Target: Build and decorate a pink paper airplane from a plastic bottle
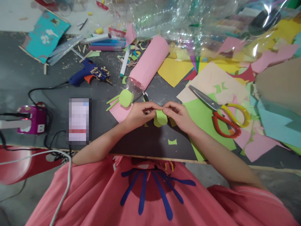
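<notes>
Where bare, tabletop (138,142) dark below green paper (161,118)

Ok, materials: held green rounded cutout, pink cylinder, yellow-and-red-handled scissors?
Green rounded cutout: matte, thin, clean-edged; paper or thin card.
Pink cylinder: matte, paper-like wrap; the clear, shiny end suggests a plastic bottle.
Yellow-and-red-handled scissors: reflective grey blades, likely steel; glossy handles, probably plastic.

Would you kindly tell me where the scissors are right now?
In the head view, the scissors lie on the right, partly over green paper, to the right of the right hand.
</notes>
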Demonstrator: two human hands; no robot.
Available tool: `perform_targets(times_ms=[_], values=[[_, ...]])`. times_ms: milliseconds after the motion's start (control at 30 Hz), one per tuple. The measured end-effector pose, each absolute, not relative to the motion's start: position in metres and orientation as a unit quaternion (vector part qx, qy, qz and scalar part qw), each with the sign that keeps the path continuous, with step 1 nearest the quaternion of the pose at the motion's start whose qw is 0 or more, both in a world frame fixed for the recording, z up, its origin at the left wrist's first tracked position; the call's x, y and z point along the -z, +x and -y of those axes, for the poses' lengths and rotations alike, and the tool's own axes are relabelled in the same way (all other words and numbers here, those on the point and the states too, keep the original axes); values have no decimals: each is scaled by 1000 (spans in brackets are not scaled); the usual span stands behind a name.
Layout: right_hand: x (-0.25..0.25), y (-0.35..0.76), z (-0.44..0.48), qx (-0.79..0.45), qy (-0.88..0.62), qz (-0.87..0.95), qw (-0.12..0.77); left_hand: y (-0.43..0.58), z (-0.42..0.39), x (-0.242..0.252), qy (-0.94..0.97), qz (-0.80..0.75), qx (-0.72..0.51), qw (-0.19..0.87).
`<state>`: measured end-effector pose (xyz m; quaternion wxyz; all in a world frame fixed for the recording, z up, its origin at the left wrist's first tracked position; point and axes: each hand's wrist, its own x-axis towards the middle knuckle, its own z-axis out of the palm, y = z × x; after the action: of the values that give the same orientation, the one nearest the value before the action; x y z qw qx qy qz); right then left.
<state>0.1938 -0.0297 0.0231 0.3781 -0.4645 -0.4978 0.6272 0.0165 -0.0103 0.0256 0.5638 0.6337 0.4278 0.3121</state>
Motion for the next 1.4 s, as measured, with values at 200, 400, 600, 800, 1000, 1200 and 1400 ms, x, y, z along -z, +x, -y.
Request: perform_targets(times_ms=[200, 400, 600, 800, 1000, 1200, 1400], values=[[-25, 191, 30, -619, -478, 493, 380, 18, 10, -28, 591, -432, -308, 607], [-24, 190, 31, -612, -486, 492, 384, 17, 8, -27, 536, -430, -319, 652], [-24, 190, 31, -610, -489, 493, 382, 19, 8, -24, 524, -449, -311, 653], [-25, 189, 31, -619, -491, 480, 381, 20, 8, -24, 527, -451, -308, 651], [-25, 189, 30, -620, -487, 484, 379, 18, 7, -23, 528, -448, -300, 656], [-25, 188, 30, -616, -490, 482, 384, 18, 6, -22, 521, -443, -303, 663], [-26, 189, 31, -612, -495, 484, 383, 17, 6, -22, 548, -435, -295, 651]])
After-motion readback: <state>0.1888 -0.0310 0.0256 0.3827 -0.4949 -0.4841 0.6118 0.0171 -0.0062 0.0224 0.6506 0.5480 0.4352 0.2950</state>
